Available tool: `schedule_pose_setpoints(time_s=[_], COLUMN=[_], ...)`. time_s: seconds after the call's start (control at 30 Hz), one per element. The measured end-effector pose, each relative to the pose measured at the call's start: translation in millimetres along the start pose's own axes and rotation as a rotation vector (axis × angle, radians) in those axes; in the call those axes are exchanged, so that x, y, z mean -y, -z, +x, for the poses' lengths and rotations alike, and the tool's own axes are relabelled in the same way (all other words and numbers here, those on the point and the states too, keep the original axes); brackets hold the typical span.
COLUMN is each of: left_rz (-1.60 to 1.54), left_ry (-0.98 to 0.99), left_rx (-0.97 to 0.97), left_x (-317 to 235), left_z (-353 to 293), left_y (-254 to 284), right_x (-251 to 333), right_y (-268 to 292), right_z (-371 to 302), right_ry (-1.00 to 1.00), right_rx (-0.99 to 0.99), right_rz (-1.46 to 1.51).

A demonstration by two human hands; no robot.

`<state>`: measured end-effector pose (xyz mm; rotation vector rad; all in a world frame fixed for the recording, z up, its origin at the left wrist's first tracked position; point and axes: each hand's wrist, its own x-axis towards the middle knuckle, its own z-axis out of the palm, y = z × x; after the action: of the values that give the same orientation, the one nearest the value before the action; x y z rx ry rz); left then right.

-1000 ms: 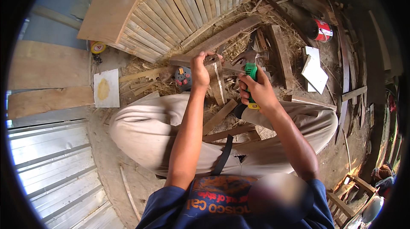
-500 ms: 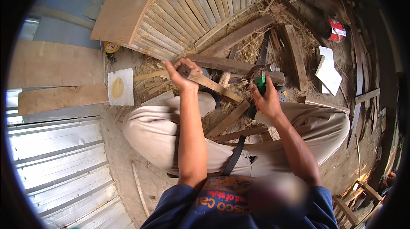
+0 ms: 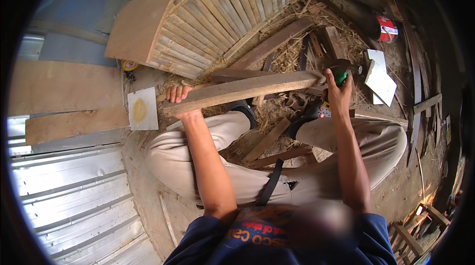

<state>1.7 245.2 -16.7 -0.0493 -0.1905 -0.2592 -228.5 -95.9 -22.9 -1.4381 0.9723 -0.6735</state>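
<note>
Wooden beam (image 3: pixel 242 90) stretches from the left hand (image 3: pixel 179 94) to just beside the right, above straw-strewn ground (image 3: pixel 289 53). The left hand's fingers curl over the beam's near-left end, gripping it. The right hand (image 3: pixel 339 96) is wrapped round a green-handled hammer (image 3: pixel 340 77); the hammer's dark head is too dim to make out well. Orange and red lettering (image 3: pixel 250 234) runs across the dark blue shirt (image 3: pixel 198 242), and a red-and-white label (image 3: pixel 388 28) circles a can on the right.
</note>
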Motion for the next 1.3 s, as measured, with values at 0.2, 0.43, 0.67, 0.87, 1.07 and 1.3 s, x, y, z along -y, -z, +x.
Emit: schedule_pose_setpoints(time_s=[0.2,0.43,0.67,0.87,1.07,1.3], left_rz=[-0.009,0.372,0.193,0.514,0.118,0.381], left_ry=[0.016,-0.152,-0.014,-0.180,0.087,-0.121], left_rx=[0.078,-0.942,-0.946,-0.966,0.002,-0.723], left_x=[-1,-1,9,30,4,24], left_z=[0,1,3,-2,-9,-3], left_y=[0,13,21,9,11,16], right_x=[20,3,-22,-22,-17,-20], right_y=[7,13,35,42,39,34], right_z=[-3,5,37,34,38,29], right_ry=[-0.343,-0.393,-0.373,-0.386,-0.283,-0.289], right_rx=[0.134,0.045,-0.008,0.125,0.261,0.224], right_rz=[0.282,0.672,0.936,1.191,0.975,1.006])
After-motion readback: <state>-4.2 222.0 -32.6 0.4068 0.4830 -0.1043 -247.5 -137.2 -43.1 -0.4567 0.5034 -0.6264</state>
